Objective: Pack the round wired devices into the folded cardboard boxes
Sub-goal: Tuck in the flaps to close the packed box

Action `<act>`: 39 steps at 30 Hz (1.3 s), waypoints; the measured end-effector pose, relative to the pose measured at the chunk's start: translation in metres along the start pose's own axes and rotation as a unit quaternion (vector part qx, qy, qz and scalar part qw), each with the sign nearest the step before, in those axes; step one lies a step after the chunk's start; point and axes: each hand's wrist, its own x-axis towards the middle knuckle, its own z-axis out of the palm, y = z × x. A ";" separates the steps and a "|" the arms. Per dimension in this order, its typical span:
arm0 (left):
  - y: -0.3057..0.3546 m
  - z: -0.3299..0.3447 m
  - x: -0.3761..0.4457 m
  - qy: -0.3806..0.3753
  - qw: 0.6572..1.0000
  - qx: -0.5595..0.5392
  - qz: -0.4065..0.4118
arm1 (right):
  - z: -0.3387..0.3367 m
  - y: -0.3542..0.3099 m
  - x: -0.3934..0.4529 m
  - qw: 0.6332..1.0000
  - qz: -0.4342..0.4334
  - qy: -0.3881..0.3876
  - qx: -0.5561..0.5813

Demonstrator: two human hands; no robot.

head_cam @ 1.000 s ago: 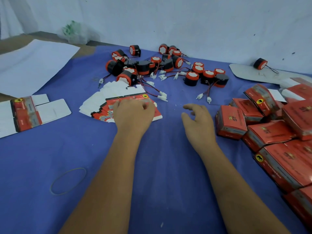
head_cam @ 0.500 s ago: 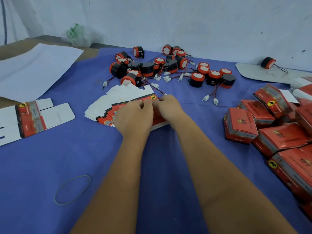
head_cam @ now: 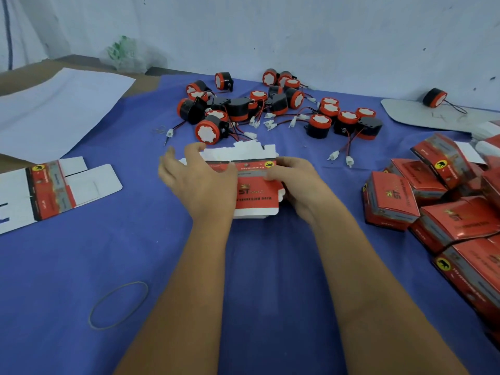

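While gripping the flat stack [head_cam: 254, 185] with right hand [head_cam: 295, 185], fingers curled round its right edge, and bracing with left hand [head_cam: 200, 182], fingers spread loose: peel off one blank only, square it open. Devices [head_cam: 270, 109] just beyond stack; packed boxes [head_cam: 433, 209] right of it.

Person, two arms: left forearm [head_cam: 173, 307] and right forearm [head_cam: 378, 293] bare to the frame edge. Left hand [head_cam: 201, 182], right hand [head_cam: 300, 188]: no gloves, rings, watch.
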 end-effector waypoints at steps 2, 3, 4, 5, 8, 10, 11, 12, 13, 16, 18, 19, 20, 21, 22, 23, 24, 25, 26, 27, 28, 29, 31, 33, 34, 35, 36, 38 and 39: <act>-0.001 0.000 0.002 -0.062 0.998 0.010 -0.026 | -0.008 -0.001 -0.004 1.000 0.013 -0.019 -0.011; -0.001 -0.001 0.002 -0.081 0.996 0.018 -0.022 | -0.010 -0.001 -0.005 1.000 0.016 -0.007 -0.009; 0.000 -0.001 0.001 -0.089 0.996 0.028 -0.012 | -0.011 -0.002 -0.006 1.000 0.020 0.008 -0.002; 0.001 -0.002 0.001 -0.090 0.995 0.040 -0.001 | -0.011 -0.001 -0.006 0.999 0.021 0.029 0.003; 0.002 -0.004 0.000 -0.087 0.993 0.075 0.021 | -0.008 0.004 -0.002 0.995 0.001 0.094 -0.036; 0.002 -0.005 0.000 -0.086 0.993 0.080 0.025 | -0.006 0.006 -0.002 0.986 -0.014 0.132 -0.104; 0.001 -0.006 0.001 -0.086 0.993 0.073 0.022 | -0.006 0.006 -0.001 0.981 -0.014 0.148 -0.128; 0.000 -0.006 0.001 -0.085 0.994 0.065 0.017 | -0.005 0.007 -0.001 0.978 -0.015 0.161 -0.134; 0.000 -0.006 0.002 -0.087 0.994 0.057 0.013 | -0.005 0.007 0.000 0.976 -0.014 0.175 -0.127; -0.001 -0.003 0.003 -0.098 0.995 0.031 0.004 | -0.005 0.006 0.001 0.973 -0.004 0.217 -0.076; -0.001 -0.001 0.003 -0.113 0.994 0.006 -0.012 | -0.008 0.006 0.000 0.970 0.018 0.236 -0.053; -0.001 -0.001 0.004 -0.122 0.992 -0.006 -0.024 | -0.012 0.006 -0.001 0.969 0.030 0.243 -0.030; -0.002 0.000 0.004 -0.128 0.991 -0.016 -0.033 | -0.018 0.007 -0.002 0.968 0.039 0.247 0.005; -0.002 0.000 0.005 -0.131 0.990 -0.022 -0.039 | -0.024 0.007 -0.002 0.967 0.043 0.248 0.048; -0.003 0.000 0.006 -0.134 0.990 -0.024 -0.042 | -0.029 0.008 -0.003 0.965 0.041 0.247 0.082; -0.003 0.001 0.007 -0.136 0.990 -0.023 -0.039 | -0.033 0.008 -0.004 0.963 0.034 0.249 0.096; -0.003 0.002 0.007 -0.140 0.989 -0.019 -0.032 | -0.035 0.009 -0.005 0.963 0.024 0.252 0.093; -0.003 0.003 0.007 -0.143 0.989 -0.011 -0.021 | -0.036 0.010 -0.005 0.964 0.011 0.252 0.081; -0.003 0.003 0.006 -0.146 0.989 -0.001 -0.007 | -0.035 0.010 -0.005 0.966 -0.002 0.251 0.064; -0.003 0.003 0.005 -0.148 0.989 0.006 0.009 | -0.034 0.009 -0.006 0.968 -0.017 0.247 0.049; -0.003 0.004 0.004 -0.154 0.988 0.005 0.024 | -0.033 0.008 -0.006 0.968 -0.037 0.246 0.031; -0.003 0.004 0.002 -0.161 0.986 0.000 0.036 | -0.032 0.006 -0.007 0.966 -0.067 0.251 -0.002; -0.002 0.005 0.002 -0.174 0.984 -0.004 0.044 | -0.032 0.001 -0.008 0.948 -0.148 0.269 -0.081; 0.001 0.006 0.002 -0.194 0.980 -0.029 0.039 | -0.033 -0.007 -0.010 0.938 -0.201 0.260 -0.111; 0.001 0.007 0.002 -0.207 0.976 -0.039 0.047 | -0.034 -0.010 -0.010 0.942 -0.206 0.244 -0.102; 0.002 0.007 0.000 -0.220 0.973 -0.035 0.067 | -0.035 -0.012 -0.010 0.952 -0.195 0.218 -0.086; 0.002 0.007 -0.002 -0.232 0.969 -0.016 0.090 | -0.036 -0.012 -0.010 0.963 -0.174 0.193 -0.073; 0.003 0.008 -0.005 -0.241 0.964 0.011 0.111 | -0.037 -0.008 -0.011 0.982 -0.120 0.139 -0.042; 0.004 0.009 -0.006 -0.240 0.964 0.012 0.115 | -0.037 -0.005 -0.013 0.987 -0.100 0.125 -0.004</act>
